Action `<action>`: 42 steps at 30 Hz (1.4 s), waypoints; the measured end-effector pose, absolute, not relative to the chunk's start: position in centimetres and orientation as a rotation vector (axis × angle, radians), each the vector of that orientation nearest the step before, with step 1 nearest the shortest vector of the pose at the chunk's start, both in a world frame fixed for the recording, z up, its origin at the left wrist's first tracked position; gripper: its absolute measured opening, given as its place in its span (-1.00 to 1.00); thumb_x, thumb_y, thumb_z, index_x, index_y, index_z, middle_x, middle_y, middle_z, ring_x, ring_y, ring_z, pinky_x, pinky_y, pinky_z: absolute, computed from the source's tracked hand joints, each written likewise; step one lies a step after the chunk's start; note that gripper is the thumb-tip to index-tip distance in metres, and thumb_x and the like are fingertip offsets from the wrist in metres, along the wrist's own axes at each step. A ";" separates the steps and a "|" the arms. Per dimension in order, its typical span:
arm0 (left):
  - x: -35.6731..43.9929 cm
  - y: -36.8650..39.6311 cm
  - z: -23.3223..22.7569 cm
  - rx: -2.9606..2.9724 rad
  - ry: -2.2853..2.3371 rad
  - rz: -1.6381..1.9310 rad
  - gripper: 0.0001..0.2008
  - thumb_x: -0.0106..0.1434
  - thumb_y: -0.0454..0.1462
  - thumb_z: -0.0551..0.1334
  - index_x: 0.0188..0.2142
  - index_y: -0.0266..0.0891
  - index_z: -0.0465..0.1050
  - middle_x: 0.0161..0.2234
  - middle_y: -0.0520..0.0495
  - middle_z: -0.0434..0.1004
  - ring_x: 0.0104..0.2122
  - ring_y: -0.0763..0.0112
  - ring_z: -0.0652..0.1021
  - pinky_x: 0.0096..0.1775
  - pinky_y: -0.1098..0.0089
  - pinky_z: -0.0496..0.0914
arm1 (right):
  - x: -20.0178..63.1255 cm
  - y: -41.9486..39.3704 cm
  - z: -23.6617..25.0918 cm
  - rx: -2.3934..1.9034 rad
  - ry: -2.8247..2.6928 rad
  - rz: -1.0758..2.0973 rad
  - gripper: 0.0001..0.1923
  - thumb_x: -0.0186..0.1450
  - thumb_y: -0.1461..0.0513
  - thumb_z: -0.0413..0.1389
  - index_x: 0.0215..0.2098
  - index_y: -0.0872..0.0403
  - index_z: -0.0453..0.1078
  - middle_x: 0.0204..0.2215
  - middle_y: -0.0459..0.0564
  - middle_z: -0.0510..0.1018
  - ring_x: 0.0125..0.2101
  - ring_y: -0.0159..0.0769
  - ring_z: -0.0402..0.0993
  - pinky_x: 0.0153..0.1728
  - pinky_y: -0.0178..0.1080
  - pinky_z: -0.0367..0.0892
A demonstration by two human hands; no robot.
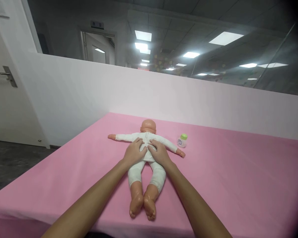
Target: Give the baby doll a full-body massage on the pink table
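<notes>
A plastic baby doll in a white one-piece suit (145,155) lies face down along the middle of a table covered in a smooth pink cloth (225,178), its bald head toward the far white partition wall (89,89) and its bare feet toward the near edge. The doll's arms stretch straight out to either side, and its face is turned into the cloth and hidden. The left hand (134,152) lies flat on the left side of the doll's back, fingers spread and slightly curled, pressing on the white fabric. The right hand (158,152) rests in the same way on the right side of the back, fingers apart, its fingertips just beside those of the left hand near the spine. Both palms cover the suit beneath them, so any fastening there cannot be made out. Both forearms are cut off by the bottom edge. A small white bottle with a green cap (182,140) stands upright on the cloth near the doll's right-side arm, apart from it; its label is too small to read.
</notes>
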State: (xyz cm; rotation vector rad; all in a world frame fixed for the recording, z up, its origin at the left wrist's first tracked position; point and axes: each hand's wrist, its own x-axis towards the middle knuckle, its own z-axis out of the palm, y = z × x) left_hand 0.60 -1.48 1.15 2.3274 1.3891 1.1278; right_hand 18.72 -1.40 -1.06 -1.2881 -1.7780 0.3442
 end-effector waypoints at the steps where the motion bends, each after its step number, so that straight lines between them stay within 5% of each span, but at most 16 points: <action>1: 0.6 -1.5 1.1 2.334 1.389 1.121 -0.71 0.34 -0.21 0.16 -0.02 -0.23 0.52 0.22 -0.18 0.42 0.18 0.10 0.47 0.21 0.10 0.37 | 18.7 -1.4 -1.1 -1.284 -1.782 0.347 -0.60 0.36 0.08 0.12 0.06 0.09 0.54 0.19 0.13 0.49 0.27 0.00 0.32 0.31 0.07 0.18; 5: 0.6 -1.4 1.1 2.412 1.352 1.077 -0.64 0.38 -0.22 0.13 0.11 -0.24 0.46 0.31 -0.20 0.31 0.28 0.08 0.36 0.28 0.06 0.28 | 18.6 -1.3 -1.3 -1.269 -1.815 0.360 -0.55 0.39 0.11 0.06 0.16 0.11 0.47 0.27 0.13 0.40 0.33 -0.05 0.22 0.35 0.07 0.09; 12: 0.6 -1.7 1.3 2.362 1.392 1.155 -0.75 0.34 -0.21 0.18 -0.04 -0.20 0.48 0.06 -0.16 0.53 0.05 0.11 0.56 0.10 0.12 0.46 | 18.5 -1.3 -1.4 -1.240 -1.777 0.308 -0.64 0.36 0.13 0.10 0.04 0.09 0.52 0.20 0.13 0.48 0.27 -0.05 0.32 0.31 0.06 0.17; 20: 0.6 -1.3 0.9 2.395 1.351 1.160 -0.67 0.34 -0.22 0.17 0.06 -0.22 0.49 0.22 -0.18 0.40 0.23 0.07 0.42 0.26 0.05 0.31 | 18.5 -1.3 -1.5 -1.234 -1.774 0.341 -0.56 0.37 0.12 0.09 0.15 0.10 0.47 0.27 0.15 0.40 0.30 -0.05 0.27 0.34 0.07 0.12; 27: 0.5 -1.7 1.2 2.392 1.334 1.183 -0.70 0.35 -0.21 0.15 0.04 -0.20 0.44 0.06 -0.17 0.52 0.09 0.11 0.52 0.14 0.07 0.42 | 18.4 -1.9 -1.0 -1.242 -1.761 0.376 -0.54 0.37 0.09 0.10 0.18 0.06 0.45 0.27 0.11 0.40 0.31 -0.04 0.25 0.36 0.07 0.09; 33: 0.5 -1.0 0.4 2.410 1.376 1.146 -0.49 0.36 -0.19 0.15 0.26 -0.29 0.32 0.37 -0.25 0.19 0.37 0.05 0.21 0.36 -0.01 0.14 | 18.6 -2.0 -1.2 -1.264 -1.815 0.423 -0.38 0.41 0.01 0.03 0.35 0.08 0.24 0.37 0.13 0.24 0.37 -0.05 0.12 0.38 0.09 0.01; 42: 0.4 -1.3 0.9 2.382 1.348 1.162 -0.56 0.36 -0.18 0.15 0.18 -0.28 0.43 0.24 -0.24 0.40 0.25 0.08 0.39 0.30 0.02 0.26 | 18.4 -1.8 -0.9 -1.255 -1.812 0.293 -0.55 0.38 0.06 0.08 0.16 0.07 0.42 0.11 0.12 0.51 0.16 -0.06 0.38 0.24 0.03 0.24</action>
